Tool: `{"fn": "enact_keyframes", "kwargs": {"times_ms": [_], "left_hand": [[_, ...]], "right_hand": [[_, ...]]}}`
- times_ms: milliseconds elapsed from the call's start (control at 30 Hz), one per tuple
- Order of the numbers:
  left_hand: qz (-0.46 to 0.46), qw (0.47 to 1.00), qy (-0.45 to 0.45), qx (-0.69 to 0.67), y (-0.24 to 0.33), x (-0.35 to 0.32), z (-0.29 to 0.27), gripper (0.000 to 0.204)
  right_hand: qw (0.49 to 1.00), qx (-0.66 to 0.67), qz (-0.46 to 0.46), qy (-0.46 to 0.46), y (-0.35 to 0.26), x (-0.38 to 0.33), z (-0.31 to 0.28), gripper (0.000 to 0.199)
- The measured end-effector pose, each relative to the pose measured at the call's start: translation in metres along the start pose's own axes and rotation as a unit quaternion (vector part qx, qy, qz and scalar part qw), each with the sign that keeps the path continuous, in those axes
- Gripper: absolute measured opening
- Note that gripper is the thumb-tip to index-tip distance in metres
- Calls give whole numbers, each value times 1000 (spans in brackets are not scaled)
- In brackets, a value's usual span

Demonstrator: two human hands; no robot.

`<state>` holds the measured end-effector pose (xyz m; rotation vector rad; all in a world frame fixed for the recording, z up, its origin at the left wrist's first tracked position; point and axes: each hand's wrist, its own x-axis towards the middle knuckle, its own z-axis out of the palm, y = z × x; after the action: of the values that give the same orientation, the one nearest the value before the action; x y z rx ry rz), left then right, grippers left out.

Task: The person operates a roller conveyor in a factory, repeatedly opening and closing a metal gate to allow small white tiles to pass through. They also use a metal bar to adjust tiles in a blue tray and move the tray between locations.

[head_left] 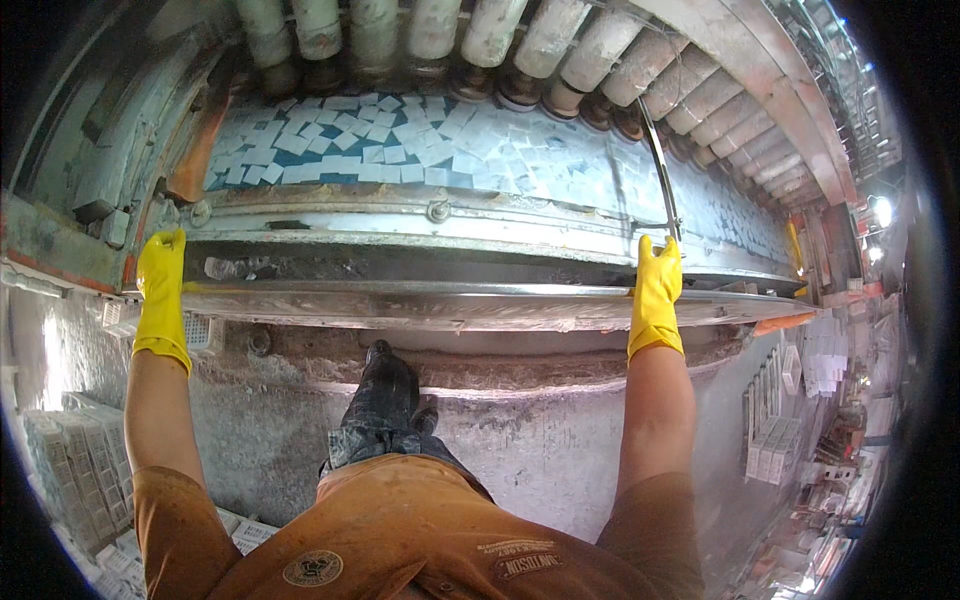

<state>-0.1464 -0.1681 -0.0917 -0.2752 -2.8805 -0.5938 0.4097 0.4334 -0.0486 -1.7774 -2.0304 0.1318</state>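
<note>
We're in a dim, dusty workroom with a grey, stained floor; white crates are stacked at the left, and bright lights glare far off at the right. The machine fills the far side: a row of thick, grimy rollers above a blue bed strewn with white square pieces, many overlapping. A pale, bolted ledge runs along the near side of the bed.

The long metal panel, bright along its edge, lies crosswise between ledge and person, past a dark gap. The left hand, in a yellow rubber glove, is at the panel's left end; the right hand, gloved alike, lies across it, well in from its right end, fingertips near the foot of a thin metal rod slanting up toward the rollers. The hands are well apart, arms straight.

Both hands look curled, fingers bent away from me, but I cannot tell whether either pinches anything; the gloves hide what lies beneath. One boot partly covers the other, haze blurs the far right of the bed, and the rollers run out of sight overhead.
</note>
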Motion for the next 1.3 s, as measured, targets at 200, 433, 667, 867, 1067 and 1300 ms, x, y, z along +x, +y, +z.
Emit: {"fn": "enact_keyframes", "kwargs": {"times_ms": [200, 433, 667, 867, 1067, 1300], "left_hand": [[-9, 1000, -3, -14, -6, 4, 4, 46], [20, 999, 21, 16, -10, 11, 5, 45], [23, 1000, 17, 0, -14, 21, 12, 46], [-3, 999, 19, 27, 2, 16, 0, 49], [-25, 1000, 2, 10, 4, 19, -4, 48], [-13, 1000, 16, 15, 6, 24, -7, 44]], "right_hand": [[1000, -11, 4, 1, -3, 1, 0, 74], [998, 43, 17, -29, -8, 3, 4, 73], [997, 53, 36, -45, -26, -3, -10, 72], [999, 21, 2, -31, -21, 4, -1, 72], [999, 13, -3, -35, -29, 3, 0, 70], [999, -19, -28, -21, -28, 7, 3, 69]]}}
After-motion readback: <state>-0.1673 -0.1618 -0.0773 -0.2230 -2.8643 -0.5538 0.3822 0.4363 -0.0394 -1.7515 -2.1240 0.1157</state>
